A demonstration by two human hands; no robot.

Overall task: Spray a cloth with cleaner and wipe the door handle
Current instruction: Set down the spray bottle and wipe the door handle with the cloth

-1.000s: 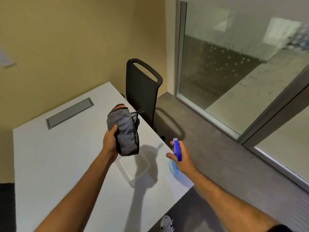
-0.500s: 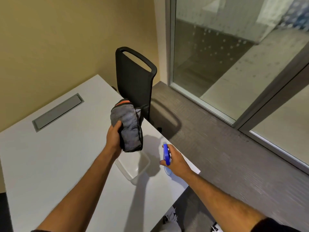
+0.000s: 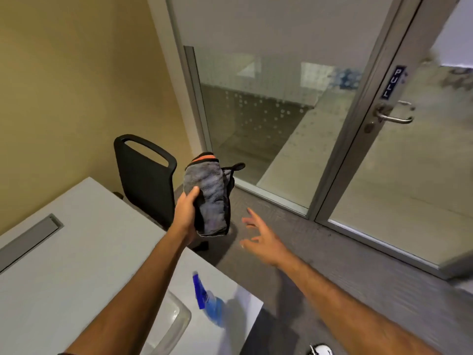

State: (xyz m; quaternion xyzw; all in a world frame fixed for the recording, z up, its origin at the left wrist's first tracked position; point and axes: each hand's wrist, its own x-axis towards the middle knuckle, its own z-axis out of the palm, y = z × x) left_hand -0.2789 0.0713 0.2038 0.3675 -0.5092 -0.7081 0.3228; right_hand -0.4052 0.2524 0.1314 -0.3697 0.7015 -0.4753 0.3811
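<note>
Head view: left hand (image 3: pixel 184 216) grips cloth (image 3: pixel 210 198), right hand (image 3: pixel 263 239) splayed empty, door sign (image 3: pixel 392 82) reads "PULL".

1. Open air lies over the grey floor (image 3: pixel 320 265) between the counter (image 3: pixel 64 265) edge and the glass door (image 3: pixel 409 188); nothing stands there.
2. The door handle (image 3: pixel 394 116) sticks out from the metal door frame (image 3: pixel 358 139), with clear space in front of it and beneath it.
3. A black chair (image 3: pixel 146 180) stands at the counter's far end, blocking the way along the yellow wall (image 3: pixel 64 85).
4. A blue spray bottle (image 3: pixel 207 301) stands near the counter's right corner, just beside a clear tub (image 3: pixel 176 321).
5. The left hand (image 3: pixel 185 216), its grip closed on a grey cloth (image 3: pixel 210 198), fills the air beside the chair.
6. The right hand (image 3: pixel 263 239) hangs over the floor with fingers spread, holding nothing.
</note>
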